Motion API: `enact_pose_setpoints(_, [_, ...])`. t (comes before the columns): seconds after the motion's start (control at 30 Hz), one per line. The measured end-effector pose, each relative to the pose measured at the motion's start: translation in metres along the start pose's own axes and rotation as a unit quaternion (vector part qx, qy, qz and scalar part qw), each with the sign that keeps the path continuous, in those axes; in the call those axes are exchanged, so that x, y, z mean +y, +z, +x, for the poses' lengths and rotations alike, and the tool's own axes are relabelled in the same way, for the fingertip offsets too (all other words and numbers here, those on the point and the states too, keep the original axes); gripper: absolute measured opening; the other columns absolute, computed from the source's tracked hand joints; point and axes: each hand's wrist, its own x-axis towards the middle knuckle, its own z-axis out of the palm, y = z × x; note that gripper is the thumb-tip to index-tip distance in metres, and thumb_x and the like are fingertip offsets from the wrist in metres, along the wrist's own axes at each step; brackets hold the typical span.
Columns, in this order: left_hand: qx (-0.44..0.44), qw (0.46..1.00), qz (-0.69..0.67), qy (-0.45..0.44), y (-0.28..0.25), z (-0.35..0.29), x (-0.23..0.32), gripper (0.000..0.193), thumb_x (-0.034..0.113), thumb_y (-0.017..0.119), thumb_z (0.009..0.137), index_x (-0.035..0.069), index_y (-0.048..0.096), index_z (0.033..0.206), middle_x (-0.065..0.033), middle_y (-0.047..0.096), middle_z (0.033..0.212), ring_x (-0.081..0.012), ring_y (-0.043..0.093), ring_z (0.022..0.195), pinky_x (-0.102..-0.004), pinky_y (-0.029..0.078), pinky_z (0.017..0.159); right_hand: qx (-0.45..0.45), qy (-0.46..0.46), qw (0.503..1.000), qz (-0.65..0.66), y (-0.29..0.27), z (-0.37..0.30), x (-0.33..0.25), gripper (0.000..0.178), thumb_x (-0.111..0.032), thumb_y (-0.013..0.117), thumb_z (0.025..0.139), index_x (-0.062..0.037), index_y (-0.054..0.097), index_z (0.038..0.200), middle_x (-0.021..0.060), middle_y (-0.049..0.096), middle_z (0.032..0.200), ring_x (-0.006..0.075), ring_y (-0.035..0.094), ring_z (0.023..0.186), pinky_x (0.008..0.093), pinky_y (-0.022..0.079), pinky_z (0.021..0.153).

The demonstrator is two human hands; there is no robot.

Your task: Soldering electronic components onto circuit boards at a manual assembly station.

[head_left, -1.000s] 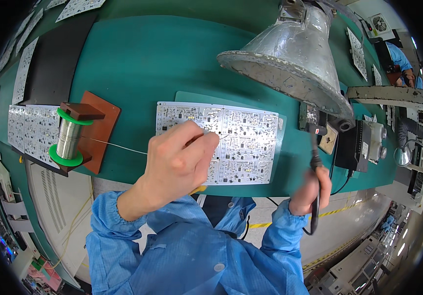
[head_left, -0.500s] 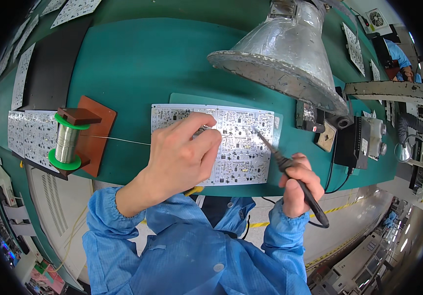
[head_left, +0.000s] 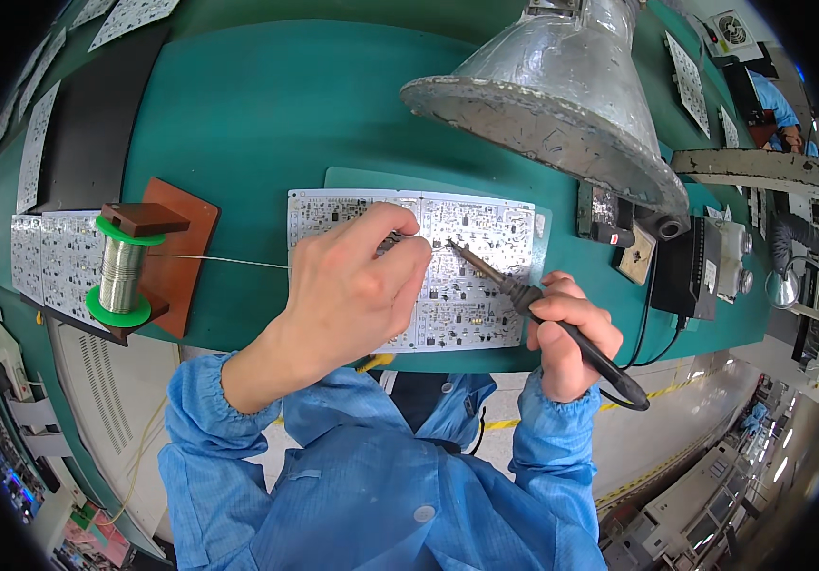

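By PCB (head_left: pixel 471 309), R grip (head_left: pixel 579 312) snug round sldr iron (head_left: pixel 521 295)

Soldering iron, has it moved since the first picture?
Yes, leftward: the soldering iron, first right of the circuit board, now has its tip over it.

The person wears a light-blue, long-sleeved work smock (head_left: pixel 352 514), its cloth crossed by faint, fine lines and loosely creased over the chest. A round, pale button (head_left: pixel 424 514) sits on the front, and a smaller, whitish snap or button (head_left: pixel 447 387) shows near the lower edge. A narrow, lighter blue tab or pocket edge (head_left: pixel 305 474) lies on the left side of the chest. Both the left sleeve (head_left: pixel 202 466) and the right sleeve (head_left: pixel 554 457) are roomy, ending in a gathered left cuff (head_left: pixel 248 390) and right cuff (head_left: pixel 562 411). Very dark cloth (head_left: pixel 417 404) appears between the blue folds lower down. The left hand (head_left: pixel 352 281) and right hand (head_left: pixel 573 333) are bare.
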Motion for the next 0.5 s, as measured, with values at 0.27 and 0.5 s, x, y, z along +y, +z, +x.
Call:
enact_pose_setpoints(0.27, [-0.016,1.0,0.01,0.008,0.0006,0.0003,-0.0004,0.012,0.002,0.069,0.07,0.007,0.068,0.081,-0.0043,0.059,0.091,-0.0207,0.063,0.065,-0.0335,0.051,0.052,0.008,0.041,0.999,0.024,0.0018,0.0043,-0.0027,0.021,-0.015,0.06,0.072,0.0025,0.065,0.083,0.0048,0.05,0.05,0.0145,0.046,0.044,0.0452,0.042,0.088])
enact_pose_setpoints(0.5, [-0.024,1.0,0.009,0.001,-0.0003,0.0011,0.0009,0.013,0.002,0.069,0.07,0.008,0.068,0.082,-0.0044,0.058,0.091,-0.021,0.063,0.064,-0.034,0.051,0.052,0.016,0.034,0.999,0.017,0.0031,0.0064,-0.0031,0.021,-0.012,0.058,0.069,0.0029,0.065,0.081,0.005,0.05,0.05,0.014,0.045,0.044,0.0451,0.043,0.087])
